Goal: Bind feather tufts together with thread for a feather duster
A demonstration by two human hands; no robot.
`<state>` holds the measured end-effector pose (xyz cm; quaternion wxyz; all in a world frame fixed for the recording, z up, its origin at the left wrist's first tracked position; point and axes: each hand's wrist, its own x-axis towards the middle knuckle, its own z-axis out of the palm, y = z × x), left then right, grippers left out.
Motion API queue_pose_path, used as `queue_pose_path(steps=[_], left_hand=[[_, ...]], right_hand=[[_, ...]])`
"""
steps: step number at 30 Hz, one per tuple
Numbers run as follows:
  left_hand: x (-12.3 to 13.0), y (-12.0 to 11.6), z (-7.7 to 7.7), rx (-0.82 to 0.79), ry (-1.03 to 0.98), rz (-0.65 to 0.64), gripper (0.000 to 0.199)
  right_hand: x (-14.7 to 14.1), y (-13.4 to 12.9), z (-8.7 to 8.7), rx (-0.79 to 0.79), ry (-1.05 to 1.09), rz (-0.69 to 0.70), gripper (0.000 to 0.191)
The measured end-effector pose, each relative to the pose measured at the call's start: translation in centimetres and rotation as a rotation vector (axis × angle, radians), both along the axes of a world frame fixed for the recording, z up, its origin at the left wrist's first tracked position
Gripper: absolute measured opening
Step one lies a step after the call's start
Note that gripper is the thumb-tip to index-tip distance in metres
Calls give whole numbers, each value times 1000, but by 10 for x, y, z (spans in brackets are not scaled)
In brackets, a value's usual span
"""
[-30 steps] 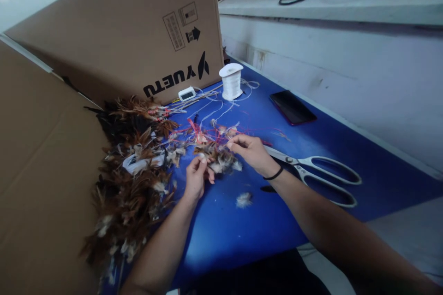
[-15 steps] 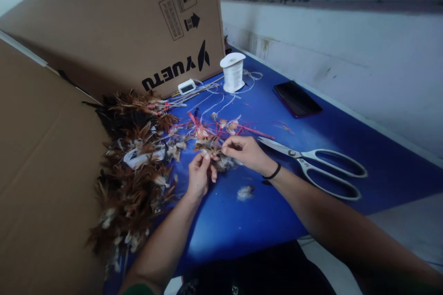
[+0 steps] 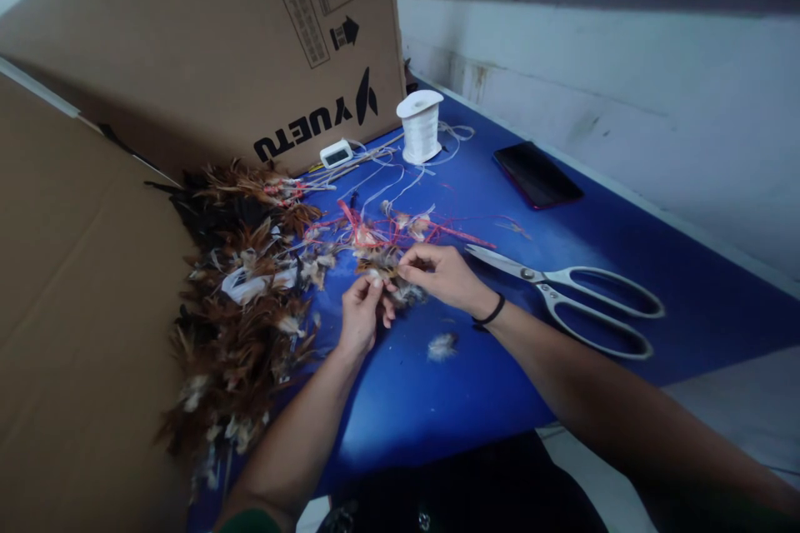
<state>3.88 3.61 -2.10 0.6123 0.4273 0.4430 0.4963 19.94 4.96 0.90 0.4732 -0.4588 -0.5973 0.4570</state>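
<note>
My left hand pinches the base of a small brown feather bunch between thumb and forefinger, its other fingers curled. Close beside it, my right hand has thumb and fingertips pinched together at the bunch's right side; a dark band circles that wrist. Grey fluffy down lies just below the fingertips. Behind the hands are loose pink raffia strands and pale feather tufts. A single fluffy feather rests on the blue tabletop nearer to me.
Large scissors lie part-open on the right, blades toward my right hand. A phone, a white ribbon spool and a small white digital device sit farther back. Brown feathers heap at left against a cardboard box.
Both hands stay pinched at the feather bunch with only slight finger movement. The whole view has shifted very slightly.
</note>
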Motion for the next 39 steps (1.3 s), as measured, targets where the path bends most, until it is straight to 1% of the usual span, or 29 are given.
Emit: queue_pose_path(steps=[8,16,21,24,28,31,39], left_hand=[[0,0,-1,11,27,-1,32],[0,0,-1,6,33,9,33],[0,0,-1,15,41,-23,32],[0,0,0,5,30,-4,33],[0,0,-1,-7,13,37,34],[0,1,-1,-4,14,40,33],[1,0,-1,-1,23,37,33]], right_hand=[[-1,1,0,-45,11,14,14],[-2,1,-3,-58,15,16,14],[-2,0,-7,-23,-26,43,10],[-1,0,-5,-35,-6,44,11],[-1,1,0,-78,59,7,15],[-1,2,0,-92,76,6,17],[-2,0,-4,-41,-16,-10,14]])
